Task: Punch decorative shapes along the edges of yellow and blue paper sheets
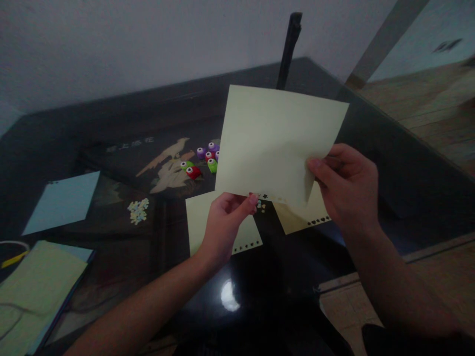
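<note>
A dark glossy glass-topped table (111,113) filled most of the frame, a bird motif showing under its surface. Above its centre a pale yellow square paper sheet (274,143) was held up, tilted. The right hand (349,190) pinched its lower right edge, thumb on the near face; the left hand (226,222) gripped the bottom edge between thumb and fingertips, so both hands were closed on the one sheet, apart from each other. Keeping it taut and level between the two grips would probably stop it buckling.

Beneath lay two yellow sheets with punched borders (222,222), flat on the glass. At left rested a light blue paper sheet (63,200), and at lower left a stack of green and blue paper (33,291). Left of the raised sheet sat a cluster of small coloured craft punches (202,160), and a little pile of punched paper shapes (138,210).
</note>
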Demonstrator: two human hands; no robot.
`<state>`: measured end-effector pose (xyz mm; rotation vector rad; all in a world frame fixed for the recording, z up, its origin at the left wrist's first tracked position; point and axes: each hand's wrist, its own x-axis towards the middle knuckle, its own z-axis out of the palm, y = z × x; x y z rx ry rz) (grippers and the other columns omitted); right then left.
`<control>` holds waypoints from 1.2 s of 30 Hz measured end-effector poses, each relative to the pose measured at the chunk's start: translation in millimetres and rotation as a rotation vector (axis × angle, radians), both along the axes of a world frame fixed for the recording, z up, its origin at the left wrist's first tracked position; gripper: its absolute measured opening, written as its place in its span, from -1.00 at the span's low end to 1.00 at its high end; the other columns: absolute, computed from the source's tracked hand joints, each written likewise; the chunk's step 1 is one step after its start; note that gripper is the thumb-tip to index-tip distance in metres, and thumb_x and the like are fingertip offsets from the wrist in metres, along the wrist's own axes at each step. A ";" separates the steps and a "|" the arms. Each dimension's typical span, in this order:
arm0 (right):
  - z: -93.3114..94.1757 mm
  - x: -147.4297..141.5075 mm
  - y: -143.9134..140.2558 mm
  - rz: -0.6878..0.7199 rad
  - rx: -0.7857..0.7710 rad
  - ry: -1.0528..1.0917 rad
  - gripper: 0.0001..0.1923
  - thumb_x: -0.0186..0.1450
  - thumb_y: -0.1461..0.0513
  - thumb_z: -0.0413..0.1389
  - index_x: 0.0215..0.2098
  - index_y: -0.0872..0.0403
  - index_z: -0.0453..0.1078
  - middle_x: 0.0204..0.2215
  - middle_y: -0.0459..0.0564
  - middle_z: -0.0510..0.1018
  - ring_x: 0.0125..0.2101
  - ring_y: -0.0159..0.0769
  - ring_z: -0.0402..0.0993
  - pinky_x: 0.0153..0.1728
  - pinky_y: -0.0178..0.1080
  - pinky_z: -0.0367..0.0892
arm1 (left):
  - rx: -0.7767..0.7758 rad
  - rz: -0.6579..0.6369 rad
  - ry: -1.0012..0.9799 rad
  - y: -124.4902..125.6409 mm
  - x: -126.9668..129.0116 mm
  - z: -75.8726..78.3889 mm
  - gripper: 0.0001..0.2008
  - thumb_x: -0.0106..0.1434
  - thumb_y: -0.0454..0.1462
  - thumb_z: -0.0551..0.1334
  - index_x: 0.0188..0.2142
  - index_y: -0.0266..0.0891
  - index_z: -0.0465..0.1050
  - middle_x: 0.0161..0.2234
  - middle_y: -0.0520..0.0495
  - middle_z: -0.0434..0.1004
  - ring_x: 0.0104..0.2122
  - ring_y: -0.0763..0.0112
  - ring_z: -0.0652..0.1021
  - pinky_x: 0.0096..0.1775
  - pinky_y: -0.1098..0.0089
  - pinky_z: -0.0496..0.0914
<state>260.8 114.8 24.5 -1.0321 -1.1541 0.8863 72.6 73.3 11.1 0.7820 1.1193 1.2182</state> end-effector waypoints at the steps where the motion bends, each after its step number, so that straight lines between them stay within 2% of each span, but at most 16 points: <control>1: -0.4 0.2 0.1 -0.002 0.004 -0.007 -0.88 0.17 0.31 0.25 -0.34 -0.04 0.50 -0.47 -0.18 0.60 -0.47 -0.38 0.53 -0.44 -0.29 0.44 | 0.001 0.004 0.012 0.4 0.0 -0.3 -0.81 0.03 -0.20 0.41 -0.51 -0.24 0.47 -0.57 0.07 0.47 -0.47 0.49 0.44 -0.32 0.41 0.31; 7: -1.6 0.6 -0.4 -0.015 0.005 -0.031 -0.90 0.15 0.26 0.28 -0.33 -0.03 0.50 -0.45 -0.18 0.60 -0.47 -0.38 0.53 -0.43 -0.29 0.43 | 0.014 0.030 0.033 2.0 0.4 -3.0 -0.81 0.04 -0.22 0.41 -0.55 -0.24 0.47 -0.57 0.06 0.50 -0.47 0.50 0.46 -0.33 0.43 0.33; 15: -1.3 -0.1 -2.0 -0.022 0.006 -0.068 -0.91 0.18 0.25 0.26 -0.32 -0.04 0.49 -0.43 -0.14 0.60 -0.42 -0.32 0.55 -0.40 -0.24 0.44 | 0.049 0.056 0.077 1.1 -1.1 -5.2 -0.86 0.03 -0.24 0.42 -0.48 -0.22 0.51 -0.52 0.05 0.56 -0.45 0.48 0.51 -0.31 0.42 0.39; 23: -0.7 0.8 -2.5 -0.028 0.001 -0.107 -0.90 0.20 0.26 0.23 -0.29 -0.05 0.48 -0.43 -0.12 0.58 -0.40 -0.30 0.55 -0.37 -0.21 0.45 | 0.059 0.024 0.103 2.0 0.6 -4.8 -0.87 0.00 -0.29 0.42 -0.44 -0.21 0.52 -0.49 0.05 0.58 -0.49 0.50 0.51 -0.35 0.43 0.41; 31: -2.5 2.1 -1.5 0.006 -0.035 -0.033 -0.88 0.15 0.24 0.27 -0.32 -0.04 0.48 -0.45 -0.16 0.59 -0.46 -0.36 0.52 -0.43 -0.26 0.43 | 0.044 0.036 0.018 3.2 0.4 -6.8 -0.80 0.00 -0.23 0.43 -0.59 -0.21 0.46 -0.57 0.06 0.52 -0.49 0.51 0.47 -0.34 0.45 0.37; 36: -0.2 4.2 -1.1 0.040 -0.095 0.031 -0.88 0.16 0.24 0.26 -0.32 -0.05 0.47 -0.45 -0.16 0.60 -0.43 -0.35 0.54 -0.38 -0.26 0.44 | 0.091 0.051 -0.050 8.4 -5.5 -7.5 -0.75 -0.02 -0.14 0.45 -0.43 -0.22 0.51 -0.46 0.00 0.58 -0.43 0.43 0.52 -0.29 0.40 0.41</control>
